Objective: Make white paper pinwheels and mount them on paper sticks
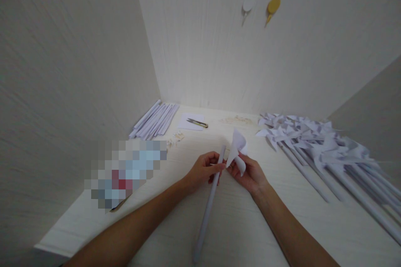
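L hand [203, 170] & R hand [250, 173] fingers curled, pinching; forearms converge.

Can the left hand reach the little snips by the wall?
Probably yes, with a stretch. The snips lie beyond the left hand with bare table between, but that hand is gripping the paper stick.

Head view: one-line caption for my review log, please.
Left hand grips a white paper stick while right hand holds a folded paper piece at its top.
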`<action>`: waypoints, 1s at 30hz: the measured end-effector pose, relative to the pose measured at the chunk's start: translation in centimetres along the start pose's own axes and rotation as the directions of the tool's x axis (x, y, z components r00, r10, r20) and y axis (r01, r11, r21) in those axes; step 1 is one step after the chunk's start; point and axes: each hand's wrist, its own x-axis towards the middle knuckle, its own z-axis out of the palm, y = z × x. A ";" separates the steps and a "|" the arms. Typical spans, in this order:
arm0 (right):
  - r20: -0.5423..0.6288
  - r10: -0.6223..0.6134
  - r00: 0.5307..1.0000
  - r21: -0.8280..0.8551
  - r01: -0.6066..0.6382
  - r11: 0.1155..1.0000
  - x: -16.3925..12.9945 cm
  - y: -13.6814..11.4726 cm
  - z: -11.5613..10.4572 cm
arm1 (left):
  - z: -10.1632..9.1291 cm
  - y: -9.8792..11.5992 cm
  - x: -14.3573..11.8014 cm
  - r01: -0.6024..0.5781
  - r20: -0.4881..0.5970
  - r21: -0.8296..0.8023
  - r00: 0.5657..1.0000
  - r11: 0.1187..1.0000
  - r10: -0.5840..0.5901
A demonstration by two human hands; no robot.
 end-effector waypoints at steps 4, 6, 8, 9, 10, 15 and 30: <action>-0.009 0.001 1.000 -0.016 -0.001 1.000 -0.1 0.0 0.1 | 0.0 0.0 -0.1 0.006 -0.008 0.001 1.000 1.000 -0.006; -0.014 0.000 1.000 -0.024 0.000 1.000 -0.1 0.0 0.1 | 0.0 0.0 -0.1 0.008 -0.013 -0.002 1.000 1.000 -0.008; -0.023 -0.002 1.000 -0.028 0.001 1.000 -0.1 0.0 0.1 | -0.1 -0.1 0.0 0.006 -0.010 -0.004 1.000 1.000 -0.006; -0.029 -0.004 1.000 -0.032 0.003 0.999 -0.1 0.0 0.2 | -0.1 -0.1 0.0 0.005 -0.007 -0.002 1.000 1.000 -0.005; -0.035 -0.007 0.999 -0.037 0.005 0.999 -0.2 -0.1 0.3 | -0.1 -0.1 0.0 0.005 -0.003 0.001 1.000 1.000 -0.005; -0.019 -0.027 0.999 -0.104 0.025 0.994 -0.4 -0.2 0.9 | -0.1 -0.1 0.0 0.011 0.002 0.024 1.000 1.000 -0.011; -0.041 -0.070 0.997 -0.278 0.056 0.959 -0.6 -0.3 1.3 | -0.2 -0.2 0.0 0.030 0.028 0.042 0.999 0.999 -0.031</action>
